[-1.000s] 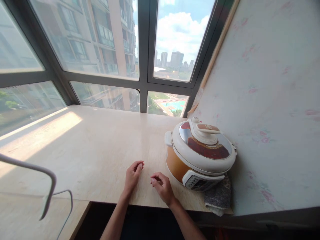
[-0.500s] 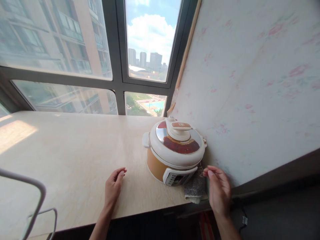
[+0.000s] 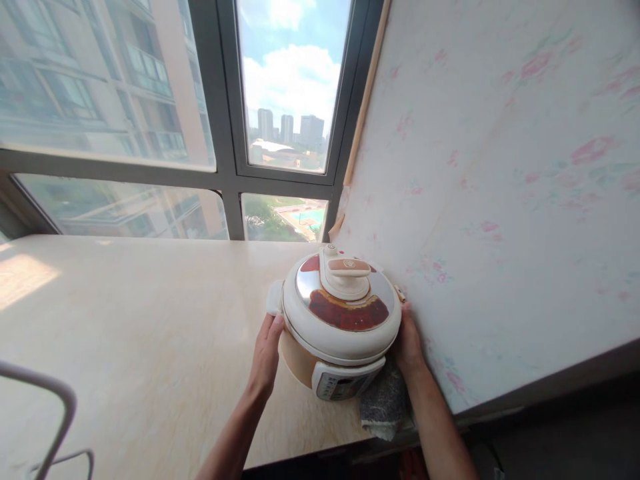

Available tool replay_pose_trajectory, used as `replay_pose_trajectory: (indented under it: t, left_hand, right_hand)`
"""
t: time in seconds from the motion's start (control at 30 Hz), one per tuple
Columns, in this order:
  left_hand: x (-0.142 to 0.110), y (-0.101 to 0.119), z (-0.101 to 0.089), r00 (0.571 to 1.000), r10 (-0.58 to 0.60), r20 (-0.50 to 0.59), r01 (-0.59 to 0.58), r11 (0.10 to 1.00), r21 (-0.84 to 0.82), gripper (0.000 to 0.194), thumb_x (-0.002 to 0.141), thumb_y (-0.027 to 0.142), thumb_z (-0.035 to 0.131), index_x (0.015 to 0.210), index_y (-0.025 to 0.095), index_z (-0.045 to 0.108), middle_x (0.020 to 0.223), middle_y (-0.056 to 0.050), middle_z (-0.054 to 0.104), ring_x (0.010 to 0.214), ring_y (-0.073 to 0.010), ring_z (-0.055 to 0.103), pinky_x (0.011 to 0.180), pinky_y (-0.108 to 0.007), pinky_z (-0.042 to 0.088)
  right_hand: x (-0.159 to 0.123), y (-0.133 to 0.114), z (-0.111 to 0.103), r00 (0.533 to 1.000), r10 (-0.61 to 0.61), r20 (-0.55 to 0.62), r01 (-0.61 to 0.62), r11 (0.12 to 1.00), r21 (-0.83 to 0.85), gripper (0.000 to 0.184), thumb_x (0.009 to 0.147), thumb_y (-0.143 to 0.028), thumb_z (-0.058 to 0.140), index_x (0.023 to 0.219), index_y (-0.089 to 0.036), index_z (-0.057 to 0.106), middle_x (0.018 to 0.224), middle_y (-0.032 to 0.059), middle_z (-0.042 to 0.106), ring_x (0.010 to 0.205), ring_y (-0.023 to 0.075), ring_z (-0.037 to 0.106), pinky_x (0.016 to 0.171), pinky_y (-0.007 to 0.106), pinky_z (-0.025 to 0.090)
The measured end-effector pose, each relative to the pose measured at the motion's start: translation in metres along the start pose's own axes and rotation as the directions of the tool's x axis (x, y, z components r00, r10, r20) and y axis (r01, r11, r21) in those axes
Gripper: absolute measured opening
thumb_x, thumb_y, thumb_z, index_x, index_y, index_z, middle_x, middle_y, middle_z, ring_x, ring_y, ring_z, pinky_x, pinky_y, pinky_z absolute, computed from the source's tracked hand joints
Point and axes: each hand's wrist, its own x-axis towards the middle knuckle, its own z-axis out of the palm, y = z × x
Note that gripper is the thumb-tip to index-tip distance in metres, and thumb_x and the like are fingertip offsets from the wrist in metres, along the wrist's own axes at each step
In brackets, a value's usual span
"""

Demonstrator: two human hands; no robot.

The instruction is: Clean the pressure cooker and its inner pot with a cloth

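Note:
A white and gold electric pressure cooker [image 3: 345,347] stands on the pale countertop close to the papered wall. Its lid has a tan-topped handle [image 3: 349,268] and a reddish-brown band. My left hand [image 3: 267,350] is closed on the cooker's left side, just below the white side handle [image 3: 275,297]. On the opposite side my right hand [image 3: 409,340] grips near the right handle, its fingers partly hidden behind the cooker body. A grey cloth [image 3: 384,403] lies by the cooker's front right, beside my right wrist.
Dark-framed windows [image 3: 227,200] rise behind the countertop [image 3: 150,333]. The flowered wall [image 3: 500,200] stands close on the right. A curved pale metal tube [image 3: 63,407] reaches in at the lower left. The counter's front edge runs below the cooker.
Both hands have moved forward from in front of the cooker to its two sides and now hold it. The view has shifted slightly.

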Motion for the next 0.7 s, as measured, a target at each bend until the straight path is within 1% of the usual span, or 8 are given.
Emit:
replay_pose_trajectory:
  t: [0.1,0.23,0.33,0.43,0.5,0.57,0.63,0.7]
  left_hand:
    - [0.004,-0.007,0.005,0.997,-0.049,-0.064,0.044,0.996,-0.079,0.052,0.092,0.057,0.063,0.132,0.025,0.067,0.135,-0.008,0.068,0.132,-0.0292,0.056,0.113,-0.042,0.042]
    - [0.005,-0.011,0.008,0.99,-0.091,-0.11,0.067,0.976,-0.206,0.041,0.087,0.053,0.07,0.114,0.021,0.073,0.113,-0.006,0.074,0.111,-0.026,0.065,0.099,-0.038,0.049]
    - [0.006,-0.007,0.008,0.983,-0.088,-0.161,0.042,0.962,-0.27,0.033,0.084,0.05,0.073,0.099,0.021,0.073,0.1,-0.004,0.074,0.102,-0.0241,0.066,0.091,-0.035,0.052]
    - [0.006,0.002,0.003,0.97,-0.107,-0.216,0.037,0.952,-0.305,0.032,0.079,0.05,0.075,0.089,0.02,0.072,0.092,-0.004,0.073,0.096,-0.0248,0.067,0.085,-0.035,0.053]
    - [0.007,0.009,-0.006,0.961,-0.117,-0.25,0.036,0.951,-0.306,0.035,0.076,0.051,0.074,0.09,0.02,0.072,0.09,-0.005,0.073,0.094,-0.0255,0.067,0.082,-0.035,0.054]
    - [0.007,0.017,-0.02,0.951,-0.103,-0.292,0.019,0.961,-0.277,0.036,0.075,0.052,0.073,0.09,0.019,0.072,0.087,-0.004,0.072,0.091,-0.0254,0.067,0.08,-0.035,0.054]
    - [0.008,0.025,-0.037,0.935,-0.076,-0.347,-0.004,0.975,-0.224,0.034,0.073,0.051,0.072,0.085,0.019,0.071,0.08,-0.003,0.07,0.086,-0.0246,0.066,0.078,-0.034,0.053]
    - [0.008,0.036,-0.057,0.904,-0.052,-0.425,-0.023,0.985,-0.169,0.031,0.07,0.048,0.073,0.078,0.018,0.069,0.072,-0.002,0.067,0.078,-0.0231,0.064,0.074,-0.034,0.052]
  right_hand:
    - [0.001,0.001,0.002,1.0,0.005,0.001,-0.005,1.0,0.007,0.065,0.088,-0.073,0.059,0.131,-0.025,0.071,0.132,0.0076,0.072,0.14,0.0308,0.054,0.121,0.053,0.038]
    - [-0.004,0.006,0.007,0.996,-0.049,-0.076,0.049,0.999,-0.003,0.065,0.089,-0.072,0.058,0.133,-0.025,0.07,0.134,0.0067,0.071,0.14,0.03,0.054,0.121,0.052,0.038]
    - [-0.008,0.011,0.01,0.993,-0.07,-0.097,0.068,0.997,-0.027,0.066,0.091,-0.071,0.056,0.136,-0.025,0.068,0.136,0.0069,0.07,0.139,0.03,0.056,0.12,0.051,0.04]
    - [-0.015,0.018,0.015,0.996,-0.034,-0.077,0.033,0.999,-0.022,0.064,0.091,-0.07,0.057,0.135,-0.025,0.068,0.137,0.0063,0.069,0.137,0.0293,0.058,0.119,0.051,0.041]
    - [-0.021,0.024,0.023,0.999,-0.007,-0.051,0.005,1.0,-0.022,0.064,0.09,-0.071,0.057,0.134,-0.027,0.068,0.136,0.0057,0.07,0.136,0.0291,0.058,0.119,0.051,0.041]
    - [-0.028,0.03,0.036,1.0,0.005,-0.003,-0.005,1.0,-0.024,0.064,0.09,-0.072,0.058,0.135,-0.028,0.068,0.134,0.0055,0.071,0.137,0.0288,0.057,0.119,0.051,0.041]
    - [-0.036,0.038,0.052,0.998,0.016,0.059,-0.014,1.0,-0.021,0.065,0.09,-0.073,0.057,0.137,-0.028,0.067,0.133,0.0058,0.071,0.139,0.0281,0.055,0.119,0.05,0.041]
    - [-0.043,0.048,0.07,0.992,0.04,0.122,-0.039,0.999,-0.011,0.066,0.09,-0.073,0.058,0.138,-0.027,0.066,0.134,0.0061,0.071,0.141,0.0276,0.053,0.12,0.05,0.04]
